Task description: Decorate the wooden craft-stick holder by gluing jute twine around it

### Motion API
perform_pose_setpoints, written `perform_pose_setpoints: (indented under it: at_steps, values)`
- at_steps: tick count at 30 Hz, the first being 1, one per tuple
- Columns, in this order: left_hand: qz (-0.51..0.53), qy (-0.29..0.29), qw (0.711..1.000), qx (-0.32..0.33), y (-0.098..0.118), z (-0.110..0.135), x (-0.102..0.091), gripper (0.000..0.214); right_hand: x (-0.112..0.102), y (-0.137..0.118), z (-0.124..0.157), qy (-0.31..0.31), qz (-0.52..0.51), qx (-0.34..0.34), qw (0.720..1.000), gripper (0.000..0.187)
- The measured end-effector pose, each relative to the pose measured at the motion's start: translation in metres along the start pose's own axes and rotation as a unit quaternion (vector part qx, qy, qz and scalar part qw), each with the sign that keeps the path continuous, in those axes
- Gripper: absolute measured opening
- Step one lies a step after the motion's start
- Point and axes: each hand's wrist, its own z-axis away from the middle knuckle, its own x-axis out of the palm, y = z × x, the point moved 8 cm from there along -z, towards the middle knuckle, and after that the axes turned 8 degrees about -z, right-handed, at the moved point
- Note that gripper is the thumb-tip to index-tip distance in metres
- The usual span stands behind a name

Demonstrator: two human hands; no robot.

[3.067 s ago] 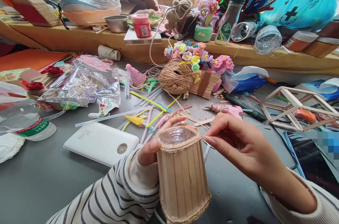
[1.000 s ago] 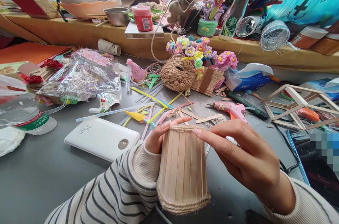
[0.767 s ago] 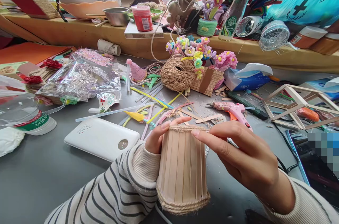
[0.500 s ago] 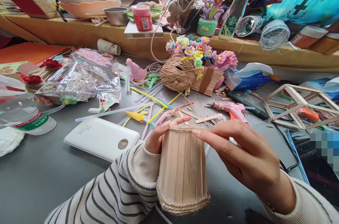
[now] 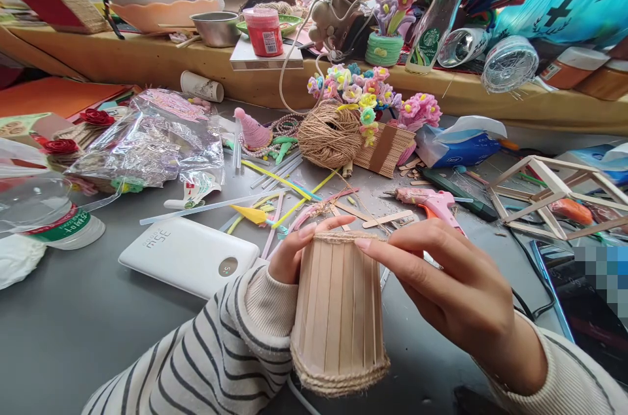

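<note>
A tapered cup of craft sticks [image 5: 338, 304] stands at the bottom middle, its narrower end up, with twine round both ends. My left hand [image 5: 289, 254] is closed on its far left side, most of the fingers hidden behind it. At the upper rim, my right hand [image 5: 456, 284] presses its fingertips against the jute twine [image 5: 338, 237]. A strand of that twine runs back towards the twine ball [image 5: 330, 135] behind. Just beyond the cup lie loose craft sticks [image 5: 387, 218] and a pink glue gun [image 5: 432, 200].
To the left are a white power bank [image 5: 189, 258] and a plastic bottle [image 5: 59, 218]. A phone [image 5: 564, 284] and a stick frame [image 5: 559, 196] lie on the right. Pipe-cleaner flowers [image 5: 358, 91] and a crowded ledge [image 5: 157, 65] stand behind.
Almost nothing differs. My right hand has shifted very slightly at the rim; the cup and my left hand hold their place.
</note>
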Motion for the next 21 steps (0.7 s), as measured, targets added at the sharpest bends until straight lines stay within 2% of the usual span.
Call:
perform_pose_setpoints:
  at_steps: [9, 15, 21]
  values:
    - [0.007, -0.021, 1.0, 0.015, 0.0002, -0.0008, -0.0003, 0.066, 0.0012, -0.0005, 0.0015, 0.0, -0.01, 0.004, 1.0, 0.024]
    - [0.006, -0.046, 0.999, 0.007, 0.0032, 0.0002, 0.0019, 0.065, -0.002, 0.0061, 0.0042, 0.013, 0.003, 0.03, 0.999, 0.027]
    - [0.015, -0.041, 0.999, 0.006, 0.0034, 0.0006, 0.0015, 0.065, -0.0017, 0.0051, 0.0038, 0.003, -0.009, 0.009, 1.0, 0.026]
